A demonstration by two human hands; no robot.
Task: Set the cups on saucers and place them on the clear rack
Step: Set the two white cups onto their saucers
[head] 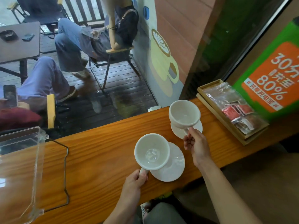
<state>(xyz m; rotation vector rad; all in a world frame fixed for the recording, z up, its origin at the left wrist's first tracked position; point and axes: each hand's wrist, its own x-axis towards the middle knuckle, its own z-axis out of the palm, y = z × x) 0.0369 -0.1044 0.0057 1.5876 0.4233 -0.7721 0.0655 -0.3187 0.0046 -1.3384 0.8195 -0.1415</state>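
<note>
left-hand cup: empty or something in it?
Not empty: the left-hand cup, held by its handle in the left hand above its saucer, shows a clear lump at the bottom, likely ice. Any liquid: cannot tell.

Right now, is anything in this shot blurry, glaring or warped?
Head view: the counter edge bows from wide-angle distortion; the near cup shows a bright glint in its bottom; the clear rack catches reflections; the people behind the window are soft.

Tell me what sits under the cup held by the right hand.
A white saucer lies on the wooden counter beneath the cup, gripped at its handle by the right hand. The cup covers the saucer's middle, so contact cannot be confirmed.
</note>
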